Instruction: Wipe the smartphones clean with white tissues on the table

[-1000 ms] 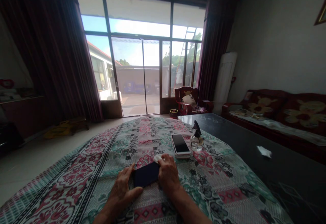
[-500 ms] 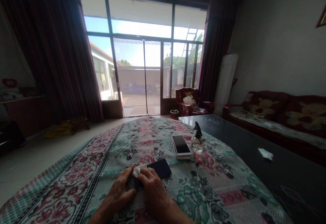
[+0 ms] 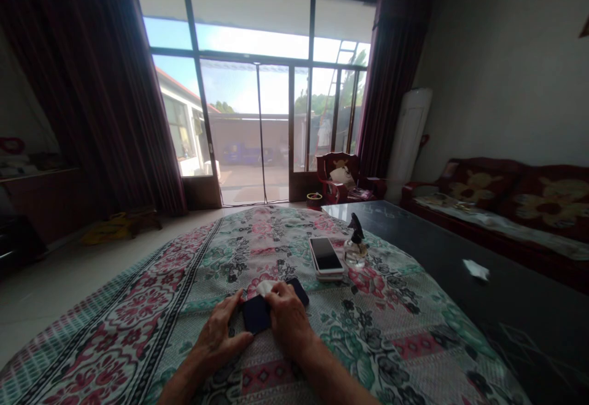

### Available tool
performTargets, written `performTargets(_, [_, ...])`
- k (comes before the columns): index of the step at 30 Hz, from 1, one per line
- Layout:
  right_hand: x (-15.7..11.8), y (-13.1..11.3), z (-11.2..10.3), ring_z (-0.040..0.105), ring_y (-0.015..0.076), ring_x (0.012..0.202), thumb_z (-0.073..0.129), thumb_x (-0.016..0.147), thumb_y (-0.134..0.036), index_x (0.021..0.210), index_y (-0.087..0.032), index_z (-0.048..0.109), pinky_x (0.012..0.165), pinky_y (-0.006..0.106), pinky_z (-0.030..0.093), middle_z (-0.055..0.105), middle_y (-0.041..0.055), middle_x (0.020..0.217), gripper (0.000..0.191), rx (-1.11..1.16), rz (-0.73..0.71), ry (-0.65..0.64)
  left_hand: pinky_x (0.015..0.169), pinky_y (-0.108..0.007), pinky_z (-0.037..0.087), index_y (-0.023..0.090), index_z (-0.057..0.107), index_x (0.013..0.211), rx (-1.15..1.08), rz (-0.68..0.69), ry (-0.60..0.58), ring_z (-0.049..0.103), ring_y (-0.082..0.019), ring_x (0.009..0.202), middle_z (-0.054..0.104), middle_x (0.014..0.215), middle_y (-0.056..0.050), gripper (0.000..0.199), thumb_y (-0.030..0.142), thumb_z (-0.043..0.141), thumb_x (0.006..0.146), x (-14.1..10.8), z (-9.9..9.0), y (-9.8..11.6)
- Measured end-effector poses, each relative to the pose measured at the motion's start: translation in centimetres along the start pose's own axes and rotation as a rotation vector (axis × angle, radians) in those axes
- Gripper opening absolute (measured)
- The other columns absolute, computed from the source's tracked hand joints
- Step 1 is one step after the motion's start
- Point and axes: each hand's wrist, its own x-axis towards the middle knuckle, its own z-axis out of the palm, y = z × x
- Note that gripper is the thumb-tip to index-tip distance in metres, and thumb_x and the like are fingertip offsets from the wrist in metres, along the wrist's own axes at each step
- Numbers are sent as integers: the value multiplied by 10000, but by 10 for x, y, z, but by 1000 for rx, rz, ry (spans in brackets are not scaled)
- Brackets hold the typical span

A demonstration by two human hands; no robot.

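A dark blue smartphone [image 3: 256, 315] lies flat on the floral tablecloth [image 3: 257, 368]. My left hand [image 3: 221, 332] grips its left end, fingers along the far corner and thumb at the near edge. Across the middle of the phone is my right hand [image 3: 291, 322], its fingers closed on a white tissue [image 3: 265, 287] pressed against the surface. Part of the phone is hidden under that hand. Beyond it rest stacked white phones [image 3: 326, 254], the top one with a dark screen. Beside them stands a clear spray bottle [image 3: 356, 248] with a black trigger head.
To the right is a dark glossy table [image 3: 442, 307] with a crumpled white tissue [image 3: 476, 269] on it. A wooden sofa [image 3: 497, 202] runs along the right wall, and an armchair [image 3: 340, 178] stands near the glass doors [image 3: 239, 141].
My right hand has slid the tissue rightward and slightly away along the phone, uncovering more of its left part. My left hand stays at the left end. The view has tilted slightly down.
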Motion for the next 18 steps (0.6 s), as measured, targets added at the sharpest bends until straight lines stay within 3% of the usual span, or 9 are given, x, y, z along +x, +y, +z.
performTargets(8, [7, 29, -11, 534, 201, 997, 419, 772, -29, 1043, -214, 657, 893, 279, 412, 601, 81, 1089, 405, -109, 217, 142, 1071, -448, 362, 185, 443, 1378, 10, -27, -31, 493, -296, 1217, 606, 1240, -86, 784, 252, 637, 622, 1, 0, 4])
performTargets(13, [5, 24, -8, 525, 201, 1024, 453, 789, -78, 1054, -217, 644, 917, 279, 392, 608, 58, 1132, 355, -77, 148, 145, 1071, -448, 364, 178, 457, 1367, 0, -32, -32, 503, -300, 1209, 616, 1225, -85, 778, 261, 639, 616, 0, -3, 8])
performTargets(18, [1, 5, -3, 519, 188, 992, 470, 814, -111, 1075, -248, 642, 909, 281, 380, 621, 26, 1104, 341, -9, 2, 43, 1052, -440, 394, 165, 480, 1349, -4, -8, 0, 531, -298, 1179, 638, 1196, -87, 767, 269, 654, 609, 0, -2, 9])
